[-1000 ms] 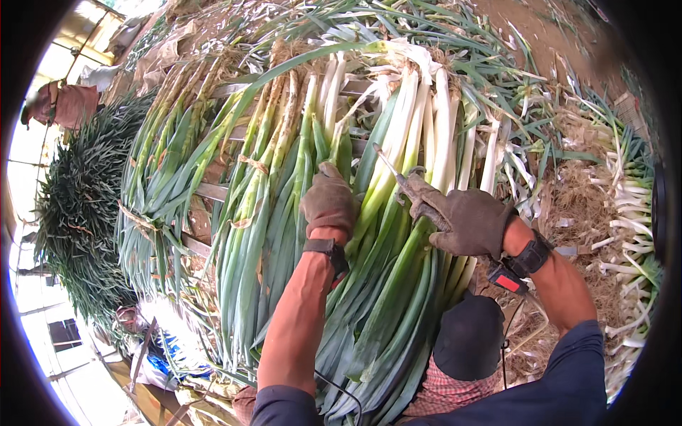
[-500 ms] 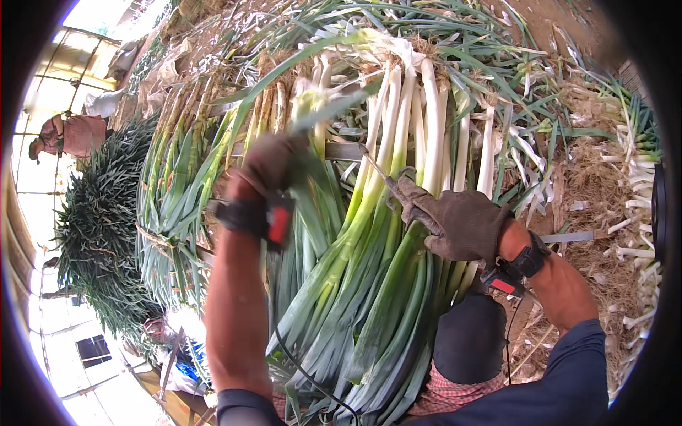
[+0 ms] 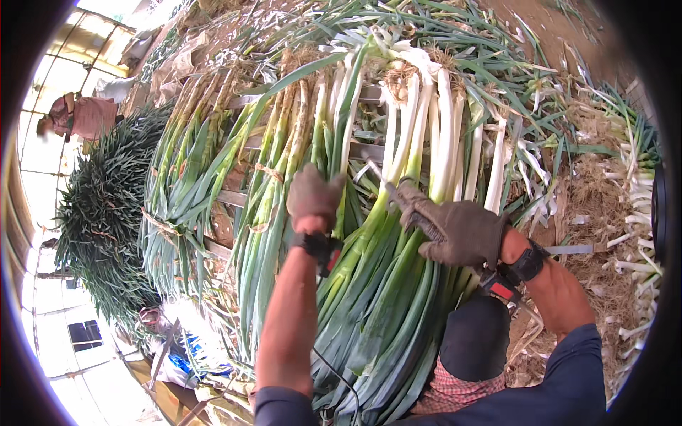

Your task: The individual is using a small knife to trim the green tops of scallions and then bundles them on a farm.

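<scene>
A wide row of leeks [image 3: 383,284] lies before me, white shanks and roots at the far side, green leaves toward me. My right hand [image 3: 462,227], in a brown glove, is closed around the dark handle of a hand tool with a thin metal blade [image 3: 374,169]; part of the tool is hidden by the fingers. Its tip lies against the white shanks [image 3: 405,135]. My left hand [image 3: 315,199], also gloved, hovers over the leeks just to the left; motion smears its fingers. Beyond both hands, peeled pale skins [image 3: 383,46] lie across the root ends.
Tied leek bundles [image 3: 177,163] lie on metal bars to the left, beside a dark green heap [image 3: 106,220]. A person [image 3: 85,117] in reddish clothes is at the far left. Cut roots [image 3: 597,184] cover the ground at right. A dark rounded pad [image 3: 476,337] over checked cloth is near me.
My left hand has moved right and nearer me; the long leaf by it now lies over the leeks. My right hand has hardly moved. The view has shifted slightly.
</scene>
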The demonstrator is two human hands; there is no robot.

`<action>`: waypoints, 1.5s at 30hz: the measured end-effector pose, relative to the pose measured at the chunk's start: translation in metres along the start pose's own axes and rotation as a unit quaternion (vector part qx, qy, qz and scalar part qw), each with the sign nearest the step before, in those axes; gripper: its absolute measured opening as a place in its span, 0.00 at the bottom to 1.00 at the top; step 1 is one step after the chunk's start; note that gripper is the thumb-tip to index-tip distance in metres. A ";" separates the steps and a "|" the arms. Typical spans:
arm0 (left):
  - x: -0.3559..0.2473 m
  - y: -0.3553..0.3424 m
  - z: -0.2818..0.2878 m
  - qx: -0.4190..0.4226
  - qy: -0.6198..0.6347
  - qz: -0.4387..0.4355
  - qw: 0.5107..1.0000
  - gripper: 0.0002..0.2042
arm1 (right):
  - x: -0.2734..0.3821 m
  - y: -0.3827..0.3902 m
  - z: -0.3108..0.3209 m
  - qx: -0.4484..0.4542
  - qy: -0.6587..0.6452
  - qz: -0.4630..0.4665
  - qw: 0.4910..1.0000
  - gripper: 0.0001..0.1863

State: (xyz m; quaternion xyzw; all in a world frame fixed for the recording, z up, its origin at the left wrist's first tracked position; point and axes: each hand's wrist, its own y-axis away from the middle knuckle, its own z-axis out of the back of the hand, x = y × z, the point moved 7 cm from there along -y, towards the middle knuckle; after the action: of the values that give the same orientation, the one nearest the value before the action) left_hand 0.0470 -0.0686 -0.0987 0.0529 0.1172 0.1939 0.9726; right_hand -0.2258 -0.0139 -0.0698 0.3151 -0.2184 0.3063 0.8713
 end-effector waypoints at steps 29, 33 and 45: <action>0.015 -0.037 -0.009 0.016 0.013 0.021 1.000 0.19 | 0.004 -0.270 0.044 -0.030 0.168 0.010 0.985 0.55; 0.021 -0.038 -0.008 0.079 0.022 0.025 0.996 0.20 | 0.016 -0.225 0.050 -0.085 0.016 -0.015 0.996 0.52; 0.034 0.035 -0.008 0.123 -0.003 0.035 0.992 0.19 | 0.034 -0.162 0.048 -0.033 0.049 -0.054 0.997 0.53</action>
State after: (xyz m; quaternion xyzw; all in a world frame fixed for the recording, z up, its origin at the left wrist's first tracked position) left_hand 0.0626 -0.0232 -0.1078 0.1763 0.1356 0.2122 0.9516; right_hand -0.1018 -0.1329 -0.0833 0.2823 -0.1681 0.2663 0.9062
